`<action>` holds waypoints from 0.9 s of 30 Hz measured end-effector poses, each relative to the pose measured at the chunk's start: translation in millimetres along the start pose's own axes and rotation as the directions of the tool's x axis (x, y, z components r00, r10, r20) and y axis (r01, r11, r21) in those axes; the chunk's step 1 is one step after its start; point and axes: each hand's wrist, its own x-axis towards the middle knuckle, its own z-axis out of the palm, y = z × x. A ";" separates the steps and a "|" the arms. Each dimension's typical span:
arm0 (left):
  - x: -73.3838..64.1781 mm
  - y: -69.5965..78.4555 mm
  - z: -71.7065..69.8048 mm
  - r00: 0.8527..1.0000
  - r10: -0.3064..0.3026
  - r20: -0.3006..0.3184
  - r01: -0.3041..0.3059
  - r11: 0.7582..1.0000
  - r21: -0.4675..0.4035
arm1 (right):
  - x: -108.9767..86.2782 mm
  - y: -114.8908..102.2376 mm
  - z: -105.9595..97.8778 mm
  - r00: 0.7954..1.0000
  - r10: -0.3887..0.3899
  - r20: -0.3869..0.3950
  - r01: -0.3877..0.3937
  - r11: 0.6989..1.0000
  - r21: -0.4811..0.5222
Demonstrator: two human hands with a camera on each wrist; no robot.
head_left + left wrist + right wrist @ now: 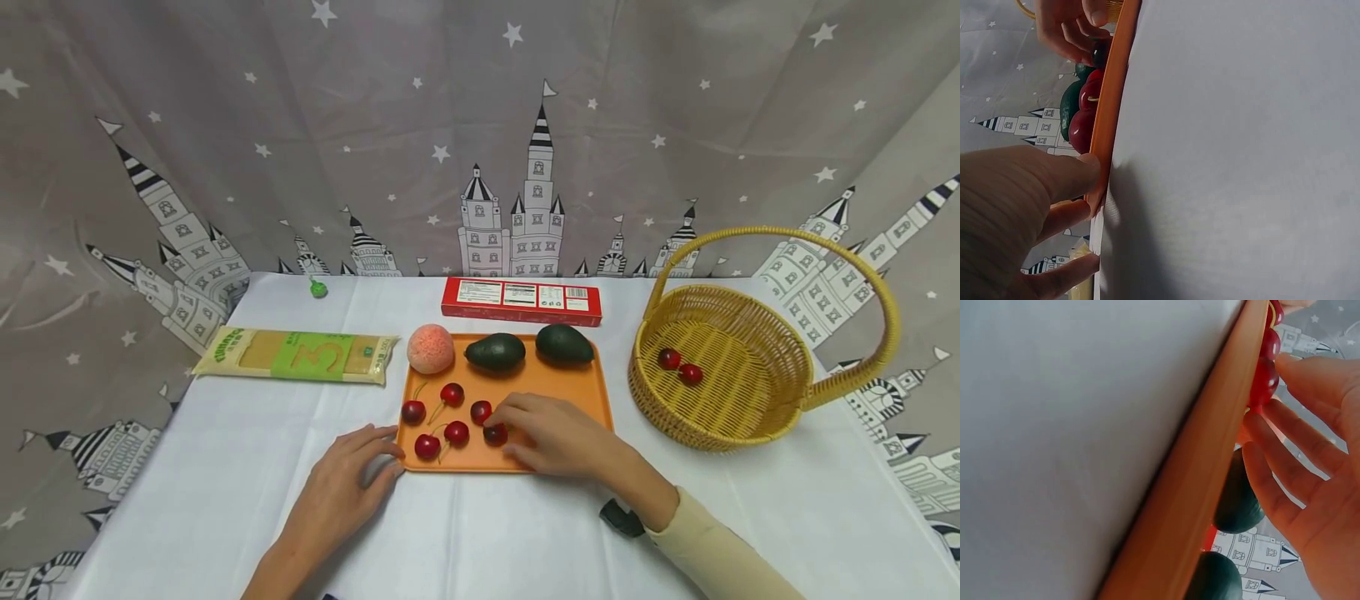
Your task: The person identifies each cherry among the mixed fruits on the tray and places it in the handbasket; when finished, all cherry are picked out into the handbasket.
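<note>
My left hand [341, 487] rests at the near left corner of an orange tray [600, 392], its thumb and fingers touching the rim. Over the tray's near right part, my right hand [558, 437] reaches with spread fingers around a pair of dark red cherries [495, 434]. In the right wrist view, the fingertips are at or very near the cherries [1264, 381], with no firm grip visible. More cherries [427, 447] with stems lie on the tray's left half. A peach [431, 348] and two dark green avocados [495, 352] sit along its far side.
Right of the tray stands a yellow wicker basket [795, 358] with a tall handle and two cherries [691, 374] inside. A red box [521, 301] lies behind the tray, a noodle packet [307, 356] to its left. A small green object [318, 288] lies at the back left.
</note>
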 end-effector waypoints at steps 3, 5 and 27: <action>0.2 0.2 -0.1 1.000 -0.003 0.003 0.003 1.000 0.005 | 0.4 -1.4 1.0 1.000 0.008 0.014 -0.008 1.000 -0.003; 0.1 0.2 0.0 1.000 -0.004 0.003 0.004 1.000 0.004 | -0.4 -2.2 1.1 1.000 0.010 0.016 -0.010 1.000 0.000; -0.4 1.0 0.7 1.000 -0.014 -0.003 0.014 1.000 -0.004 | -4.8 -2.5 1.0 1.000 0.020 -0.001 -0.020 0.999 -0.040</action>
